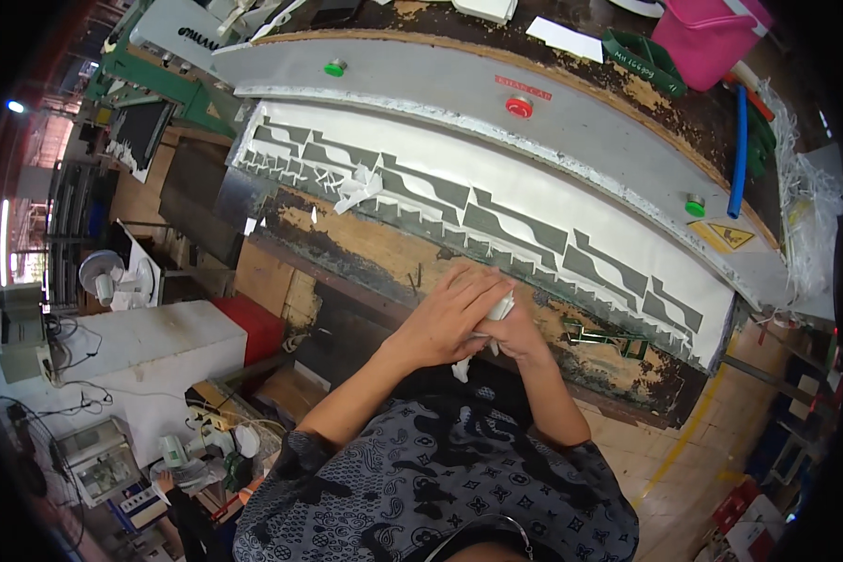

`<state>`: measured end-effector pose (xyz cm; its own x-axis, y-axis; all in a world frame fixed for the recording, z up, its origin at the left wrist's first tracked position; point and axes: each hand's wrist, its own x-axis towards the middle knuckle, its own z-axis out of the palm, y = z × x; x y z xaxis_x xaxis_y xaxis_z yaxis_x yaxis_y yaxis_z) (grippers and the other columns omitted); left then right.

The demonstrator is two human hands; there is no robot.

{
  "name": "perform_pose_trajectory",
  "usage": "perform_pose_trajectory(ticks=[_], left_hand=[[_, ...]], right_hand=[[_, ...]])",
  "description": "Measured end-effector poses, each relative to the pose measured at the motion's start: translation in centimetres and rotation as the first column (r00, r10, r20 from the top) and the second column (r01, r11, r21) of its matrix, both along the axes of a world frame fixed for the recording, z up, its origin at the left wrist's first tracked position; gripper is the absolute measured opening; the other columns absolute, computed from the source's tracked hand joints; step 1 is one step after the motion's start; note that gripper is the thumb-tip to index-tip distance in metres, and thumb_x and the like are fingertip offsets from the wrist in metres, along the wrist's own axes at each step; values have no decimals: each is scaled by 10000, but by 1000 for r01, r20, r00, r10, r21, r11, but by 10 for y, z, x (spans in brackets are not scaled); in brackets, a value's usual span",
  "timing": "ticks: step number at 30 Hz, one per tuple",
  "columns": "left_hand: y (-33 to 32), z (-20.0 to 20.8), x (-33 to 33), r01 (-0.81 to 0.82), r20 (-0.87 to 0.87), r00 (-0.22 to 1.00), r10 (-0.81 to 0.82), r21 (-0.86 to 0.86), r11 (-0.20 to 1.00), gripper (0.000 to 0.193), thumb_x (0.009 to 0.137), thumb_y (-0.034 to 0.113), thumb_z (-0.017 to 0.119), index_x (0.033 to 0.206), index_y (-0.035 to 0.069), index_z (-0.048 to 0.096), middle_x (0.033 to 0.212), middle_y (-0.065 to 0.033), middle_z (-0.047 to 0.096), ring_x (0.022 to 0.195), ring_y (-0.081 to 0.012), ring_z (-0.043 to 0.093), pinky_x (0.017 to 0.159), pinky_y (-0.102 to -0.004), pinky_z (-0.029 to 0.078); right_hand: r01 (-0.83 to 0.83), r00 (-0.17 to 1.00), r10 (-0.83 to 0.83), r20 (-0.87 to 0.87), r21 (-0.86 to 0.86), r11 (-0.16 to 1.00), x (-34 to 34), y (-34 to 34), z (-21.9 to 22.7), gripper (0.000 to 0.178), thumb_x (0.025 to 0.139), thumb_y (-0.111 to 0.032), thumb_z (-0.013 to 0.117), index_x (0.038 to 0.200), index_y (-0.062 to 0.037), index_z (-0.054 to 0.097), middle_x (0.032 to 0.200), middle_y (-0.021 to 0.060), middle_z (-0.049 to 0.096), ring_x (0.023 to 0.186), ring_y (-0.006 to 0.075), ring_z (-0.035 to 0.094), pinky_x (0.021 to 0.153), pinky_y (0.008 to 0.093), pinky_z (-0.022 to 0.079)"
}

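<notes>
A small stack of white cut sheet pieces (498,312) sits pinched between both hands just above the worn wooden worktop (384,245). The left hand (448,317) lies curled over the top of it, and the right hand (515,330) grips it from beneath. Just beyond lies a long white sheet with grey cut-out shapes (496,211), a crumpled white scrap (358,187) on it, under a grey metal machine panel (571,122) with red and green buttons.

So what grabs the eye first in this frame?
The two hands: the left hand lies over the right hand, both clutching white scraps at the worn bench edge. Behind them runs a long white sheet with rows of grey cut-out shapes, under a grey machine panel with a red button. A pink bucket sits top right.
</notes>
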<state>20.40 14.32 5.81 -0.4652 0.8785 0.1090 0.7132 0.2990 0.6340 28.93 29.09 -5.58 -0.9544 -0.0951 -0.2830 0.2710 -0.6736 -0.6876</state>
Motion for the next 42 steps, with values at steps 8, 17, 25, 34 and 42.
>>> perform_pose_trajectory(ticks=[8,17,25,34,42], left_hand=[[-33,-8,-54,12,-8,1000,-12,39,999,909,637,134,878,1483,113,546,1439,-84,615,1430,-338,509,1221,-552,339],[-165,-16,-161,0,-7,1000,1,177,984,904,641,157,887,1478,124,548,1537,-123,551,1477,-362,445,1196,-526,341],[-213,-43,-217,44,37,997,-66,425,904,842,662,137,885,1447,177,585,1597,-151,501,1504,-369,438,1142,-564,363],[-233,-42,-227,-297,473,881,4,545,784,1054,733,111,831,1652,92,314,1607,-172,492,1341,-398,592,1037,-496,490],[-259,-64,-247,-122,460,886,-57,350,929,340,807,159,779,1134,85,729,940,-149,764,885,-369,762,798,-454,593]], right_hand=[[272,961,-272,49,1,962,-44,-53,16,514,876,73,759,1349,-31,584,1251,90,682,1144,197,682,940,352,582],[342,937,-348,-30,278,898,-152,-177,26,433,897,44,737,1304,-21,604,1193,74,687,1092,170,680,911,338,568],[360,932,-287,-224,672,647,-196,-225,49,405,967,-50,743,1327,9,568,1217,98,662,1065,174,652,894,322,539],[551,833,-372,-410,558,620,-250,-264,116,176,1019,-144,641,955,6,574,739,136,644,677,216,661,657,344,558],[498,863,-267,-429,630,596,-263,-281,117,622,837,-112,882,1331,-4,519,950,92,678,951,205,693,897,374,572]])
